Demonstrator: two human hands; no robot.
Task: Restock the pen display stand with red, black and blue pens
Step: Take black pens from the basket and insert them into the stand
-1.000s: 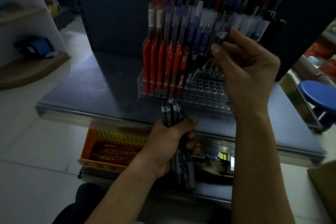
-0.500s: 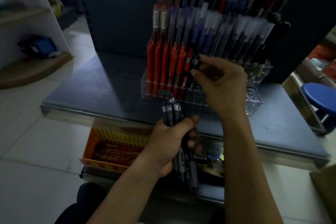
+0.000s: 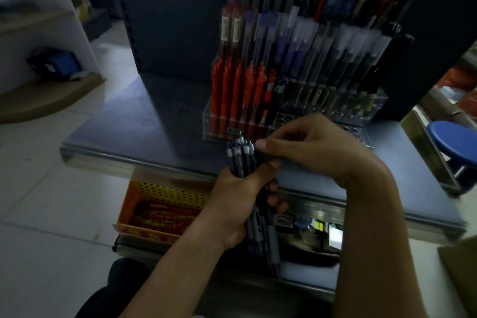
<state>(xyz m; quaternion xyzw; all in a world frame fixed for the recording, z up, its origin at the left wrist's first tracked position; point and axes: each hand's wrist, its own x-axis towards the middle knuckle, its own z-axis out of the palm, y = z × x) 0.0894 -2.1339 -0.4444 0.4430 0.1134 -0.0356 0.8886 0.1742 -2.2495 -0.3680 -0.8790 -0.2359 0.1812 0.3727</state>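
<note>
My left hand [image 3: 242,196] is wrapped tight around a bundle of black pens [image 3: 244,160], held upright just in front of the clear pen display stand [image 3: 258,124] on the grey shelf [image 3: 144,121]. My right hand [image 3: 312,147] pinches the top of one pen in that bundle between thumb and fingers. Red pens [image 3: 240,90] fill the stand's front left slots.

A dark shelf [image 3: 144,121] carries the clear pen display stand [image 3: 371,100].
</note>
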